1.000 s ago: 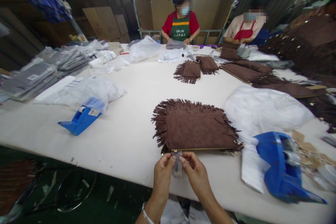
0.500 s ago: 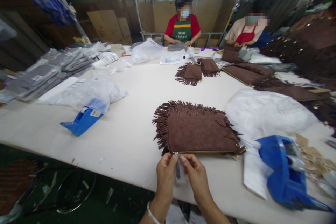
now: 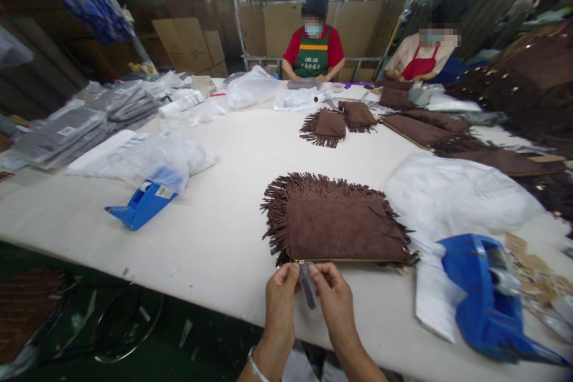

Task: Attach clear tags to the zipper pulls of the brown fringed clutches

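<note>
A brown suede fringed pouch (image 3: 340, 224) lies flat on the white table (image 3: 233, 203), its gold zipper edge toward me. Just in front of that edge, my left hand (image 3: 280, 301) and my right hand (image 3: 335, 301) are pinched together on a small dark strip with a clear wrapper (image 3: 308, 285), apparently the zipper pull at the pouch's near left corner. Both hands hover over the table's near edge. A bracelet is on my left wrist.
A blue tape dispenser (image 3: 486, 298) sits at the near right beside white wrapping (image 3: 452, 194); another blue dispenser (image 3: 141, 206) is at the left by plastic bags (image 3: 147, 155). More brown pouches (image 3: 326, 125) lie farther back. Two people work at the far side.
My hands stay pinched at the zipper edge; the small strip between them has turned and now hangs slanted lower. The view shifted slightly.
</note>
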Demonstrator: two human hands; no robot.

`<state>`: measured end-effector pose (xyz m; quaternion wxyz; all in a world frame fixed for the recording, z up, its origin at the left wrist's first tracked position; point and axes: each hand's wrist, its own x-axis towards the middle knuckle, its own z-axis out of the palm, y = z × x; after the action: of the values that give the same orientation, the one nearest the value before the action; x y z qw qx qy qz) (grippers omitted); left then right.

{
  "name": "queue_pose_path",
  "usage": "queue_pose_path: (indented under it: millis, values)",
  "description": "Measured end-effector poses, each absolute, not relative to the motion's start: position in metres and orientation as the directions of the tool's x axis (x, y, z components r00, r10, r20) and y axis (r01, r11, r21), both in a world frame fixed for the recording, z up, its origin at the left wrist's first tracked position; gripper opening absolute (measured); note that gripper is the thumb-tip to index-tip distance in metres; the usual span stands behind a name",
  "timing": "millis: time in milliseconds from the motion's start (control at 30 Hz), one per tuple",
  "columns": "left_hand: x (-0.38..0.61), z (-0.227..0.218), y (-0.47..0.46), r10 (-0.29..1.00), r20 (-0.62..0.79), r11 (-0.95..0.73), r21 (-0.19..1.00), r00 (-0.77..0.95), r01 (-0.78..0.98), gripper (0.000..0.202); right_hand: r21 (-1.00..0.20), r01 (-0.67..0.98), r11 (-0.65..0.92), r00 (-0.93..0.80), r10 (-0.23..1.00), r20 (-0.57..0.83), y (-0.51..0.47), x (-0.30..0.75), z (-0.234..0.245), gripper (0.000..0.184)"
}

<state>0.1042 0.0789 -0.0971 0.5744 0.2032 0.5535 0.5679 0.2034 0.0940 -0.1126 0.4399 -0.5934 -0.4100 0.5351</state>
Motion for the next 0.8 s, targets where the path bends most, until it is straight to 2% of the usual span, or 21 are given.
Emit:
queue_pose_path:
  millis: [100,233,400,500,633,733,800]
  values:
    - [0.105,-0.089,0.077,0.876,-0.432,0.261,0.8,-0.215,-0.54,0.033,-0.963,0.048,-0.264,0.095,0.961,-0.258,0.094,0.204,-0.111,0.027]
    - [0.109,-0.094,0.079,0.83,-0.477,0.25,0.782,-0.29,-0.571,0.033,-0.962,0.12,-0.244,0.107,0.967,-0.232,0.09,0.201,-0.104,0.029]
    - [0.112,-0.11,0.083,0.812,-0.405,0.237,0.887,-0.42,-0.397,0.032,-0.94,0.304,-0.155,0.107,0.986,-0.128,0.085,0.197,-0.099,0.029]
    - [0.112,-0.113,0.086,0.797,-0.397,0.259,0.905,-0.454,-0.336,0.032,-0.908,0.41,-0.086,0.113,0.993,-0.044,0.084,0.195,-0.103,0.028]
    - [0.109,-0.114,0.087,0.791,-0.428,0.26,0.882,-0.438,-0.392,0.03,-0.822,0.553,0.133,0.03,0.983,0.18,0.082,0.194,-0.11,0.021]
    - [0.108,-0.116,0.085,0.797,-0.441,0.242,0.859,-0.413,-0.45,0.027,-0.698,0.638,0.325,-0.098,0.934,0.345,0.08,0.194,-0.112,0.019]
    - [0.108,-0.116,0.084,0.792,-0.458,0.238,0.841,-0.405,-0.485,0.026,-0.599,0.692,0.404,-0.18,0.899,0.398,0.078,0.195,-0.112,0.02]
